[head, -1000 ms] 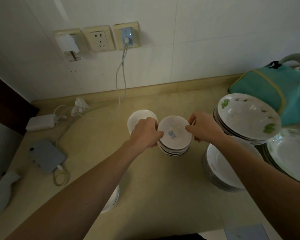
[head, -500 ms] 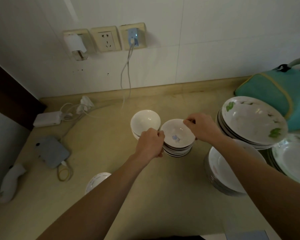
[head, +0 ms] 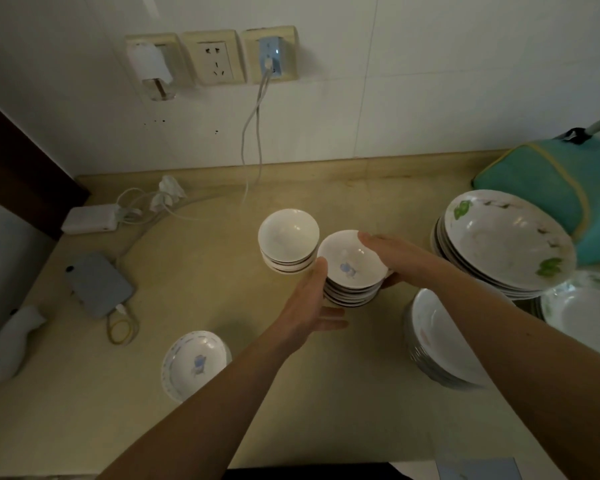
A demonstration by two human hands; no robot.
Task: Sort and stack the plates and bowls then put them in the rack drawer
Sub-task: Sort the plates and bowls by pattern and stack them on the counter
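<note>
A stack of several small white bowls [head: 352, 268], the top one with a blue motif, stands mid-counter. My left hand [head: 309, 306] cups its left side, thumb at the rim. My right hand [head: 395, 258] cups its right side, thumb over the far rim. A second short stack of plain white bowls [head: 288, 237] touches it on the left. A single bowl with a blue pattern [head: 194, 362] sits nearer me at the left, partly behind my left forearm. Deep floral plates [head: 506, 244] are stacked at the right, with white plates [head: 437, 337] below them.
More plates [head: 589, 313] lie at the right edge, below a teal bag [head: 551, 181]. A white charger [head: 90, 220], cables, a grey device [head: 97, 284] and a white object [head: 11, 341] occupy the left counter. Wall sockets are above. No rack drawer is in view.
Both hands dropped from pinching the top bowl's rim to cupping the sides of the stack. The view shifted, and the single patterned bowl shows more fully.
</note>
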